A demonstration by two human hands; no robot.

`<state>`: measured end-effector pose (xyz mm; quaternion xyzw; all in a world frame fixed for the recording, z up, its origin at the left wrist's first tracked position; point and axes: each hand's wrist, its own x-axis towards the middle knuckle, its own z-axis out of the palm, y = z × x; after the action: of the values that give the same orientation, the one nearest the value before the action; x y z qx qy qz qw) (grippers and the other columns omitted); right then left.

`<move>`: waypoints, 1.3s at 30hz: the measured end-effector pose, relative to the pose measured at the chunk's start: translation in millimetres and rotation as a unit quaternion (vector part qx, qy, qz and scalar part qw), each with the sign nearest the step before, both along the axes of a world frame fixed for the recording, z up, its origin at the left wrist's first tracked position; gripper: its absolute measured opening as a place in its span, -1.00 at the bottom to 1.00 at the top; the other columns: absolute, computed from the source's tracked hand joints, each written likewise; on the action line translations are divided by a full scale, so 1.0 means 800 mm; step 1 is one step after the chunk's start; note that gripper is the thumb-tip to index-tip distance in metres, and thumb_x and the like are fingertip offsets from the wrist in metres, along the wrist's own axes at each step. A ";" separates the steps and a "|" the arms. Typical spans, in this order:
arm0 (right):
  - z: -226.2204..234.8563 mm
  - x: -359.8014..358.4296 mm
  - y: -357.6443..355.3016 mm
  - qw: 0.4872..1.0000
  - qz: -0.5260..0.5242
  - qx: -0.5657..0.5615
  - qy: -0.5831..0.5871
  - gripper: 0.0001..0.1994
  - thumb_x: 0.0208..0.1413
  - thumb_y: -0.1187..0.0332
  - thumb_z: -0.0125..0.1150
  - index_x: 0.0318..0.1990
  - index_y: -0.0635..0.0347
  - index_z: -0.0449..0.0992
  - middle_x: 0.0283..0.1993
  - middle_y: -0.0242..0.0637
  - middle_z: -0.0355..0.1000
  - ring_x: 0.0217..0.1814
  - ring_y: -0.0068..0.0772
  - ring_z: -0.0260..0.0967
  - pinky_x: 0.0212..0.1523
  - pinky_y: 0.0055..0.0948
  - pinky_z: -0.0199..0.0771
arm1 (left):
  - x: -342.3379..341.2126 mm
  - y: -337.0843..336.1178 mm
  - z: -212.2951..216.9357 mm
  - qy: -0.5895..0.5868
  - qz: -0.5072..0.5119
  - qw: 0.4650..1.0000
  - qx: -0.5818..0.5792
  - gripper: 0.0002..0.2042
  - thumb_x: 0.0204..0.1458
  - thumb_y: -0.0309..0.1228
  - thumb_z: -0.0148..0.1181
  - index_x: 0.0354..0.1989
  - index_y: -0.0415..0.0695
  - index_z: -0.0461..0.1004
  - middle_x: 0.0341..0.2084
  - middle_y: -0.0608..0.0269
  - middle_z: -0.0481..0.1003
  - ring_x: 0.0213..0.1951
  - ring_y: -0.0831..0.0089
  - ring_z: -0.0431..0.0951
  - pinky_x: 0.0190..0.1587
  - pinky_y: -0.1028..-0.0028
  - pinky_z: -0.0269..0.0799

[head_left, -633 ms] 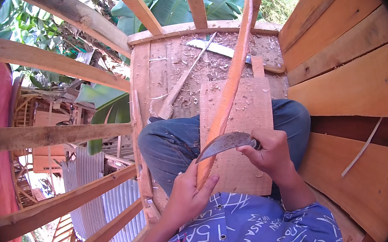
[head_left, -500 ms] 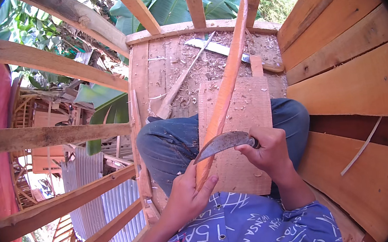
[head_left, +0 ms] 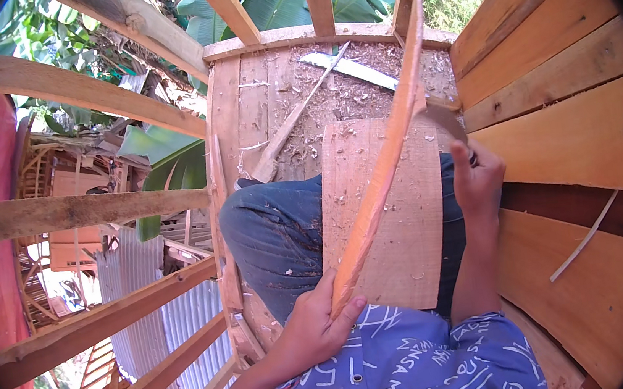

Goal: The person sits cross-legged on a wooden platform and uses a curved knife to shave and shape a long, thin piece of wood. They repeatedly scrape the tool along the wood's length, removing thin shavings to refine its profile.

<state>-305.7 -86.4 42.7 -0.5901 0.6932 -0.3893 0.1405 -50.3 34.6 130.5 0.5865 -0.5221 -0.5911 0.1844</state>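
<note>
My left hand (head_left: 319,318) is wrapped round the near end of a long, tapering wooden stick (head_left: 374,191). The stick slants up and away to the right, its far tip near the railing. Out to the right of it, my right hand (head_left: 479,179) is closed on the handle of a curved knife. The knife's blade (head_left: 443,122) is smeared by motion, and points away from me, beside the stick's far half. Beneath the stick, a flat wooden board (head_left: 414,252) lies across my lap, with wood chips scattered on it.
On the plank floor ahead lie a long machete blade (head_left: 347,70) and a second thin, pointed stick (head_left: 292,124) among shavings. A plank wall (head_left: 552,144) rises close on the right, with a pale strip (head_left: 585,234) against it. Wooden rails (head_left: 83,212) line the left side.
My right hand has swung the knife away from the stick's near end, outward and to the right. The stick's far tip has shifted slightly right; my left hand keeps its grip.
</note>
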 end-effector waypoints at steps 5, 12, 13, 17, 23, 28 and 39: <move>0.005 -0.016 0.017 0.996 0.073 0.018 -0.049 -0.44 0.02 -0.07 0.24 -0.65 0.30 0.30 -0.76 -0.15 0.13 -0.73 -0.15 0.18 -0.66 -0.34 0.13 | 0.010 -0.007 -0.011 -0.032 0.027 0.999 0.000 -0.64 0.13 -0.25 0.10 -0.11 -0.34 0.29 -0.58 -0.12 0.45 -0.45 0.02 0.55 -0.39 0.26 0.37; 0.025 0.061 0.056 0.973 0.227 0.035 0.007 -0.44 -0.18 -0.18 0.35 -0.71 0.15 0.32 -0.77 -0.27 0.20 -0.74 -0.22 0.26 -0.68 -0.35 0.24 | -0.002 -0.030 -0.002 -0.069 0.029 0.995 -0.070 -0.64 0.12 -0.26 0.11 -0.13 -0.34 0.28 -0.54 -0.20 0.47 -0.39 -0.08 0.56 -0.36 0.22 0.40; 0.023 0.060 0.053 0.974 0.224 0.036 0.011 -0.43 -0.21 -0.20 0.35 -0.71 0.14 0.32 -0.77 -0.27 0.20 -0.74 -0.23 0.26 -0.69 -0.35 0.24 | -0.003 -0.029 -0.003 -0.078 0.026 0.994 -0.069 -0.63 0.12 -0.26 0.11 -0.12 -0.35 0.27 -0.53 -0.21 0.47 -0.38 -0.09 0.56 -0.36 0.21 0.40; 0.021 0.053 0.045 0.976 0.214 -0.011 0.042 -0.40 -0.25 -0.25 0.34 -0.73 0.14 0.30 -0.79 -0.27 0.17 -0.75 -0.24 0.24 -0.71 -0.36 0.20 | -0.005 -0.027 0.002 -0.088 0.018 0.994 -0.069 -0.60 0.12 -0.26 0.11 -0.07 -0.37 0.25 -0.52 -0.25 0.47 -0.37 -0.14 0.55 -0.37 0.18 0.41; 0.006 0.033 0.024 0.991 0.135 -0.004 -0.008 -0.38 -0.18 -0.21 0.33 -0.72 0.21 0.28 -0.78 -0.22 0.14 -0.75 -0.19 0.16 -0.70 -0.36 0.12 | -0.008 -0.020 -0.006 -0.024 -0.003 1.000 -0.007 -0.59 0.15 -0.25 0.07 -0.02 -0.38 0.23 -0.54 -0.21 0.46 -0.42 -0.07 0.55 -0.38 0.22 0.39; -0.002 0.014 0.011 0.996 0.087 0.020 0.000 -0.42 -0.10 -0.10 0.33 -0.68 0.29 0.29 -0.76 -0.14 0.14 -0.73 -0.14 0.09 -0.67 -0.33 0.09 | -0.003 -0.002 -0.024 0.048 -0.033 0.998 0.022 -0.63 0.17 -0.25 0.04 -0.05 -0.35 0.27 -0.58 0.00 0.42 -0.48 0.27 0.48 -0.37 0.35 0.35; 0.010 0.055 0.053 0.981 0.194 0.021 -0.015 -0.40 -0.17 -0.25 0.29 -0.72 0.16 0.34 -0.79 -0.25 0.19 -0.76 -0.18 0.24 -0.70 -0.35 0.21 | 0.005 -0.005 -0.020 0.159 0.019 0.986 0.041 -0.63 0.21 -0.05 -0.03 -0.35 -0.14 0.19 -0.61 0.46 0.19 -0.63 0.75 0.13 -0.62 0.67 0.02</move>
<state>-261.7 -44.2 51.0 -0.7040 0.5717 -0.3488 0.2361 -45.9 30.6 114.4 0.5022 -0.4503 -0.6940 0.2518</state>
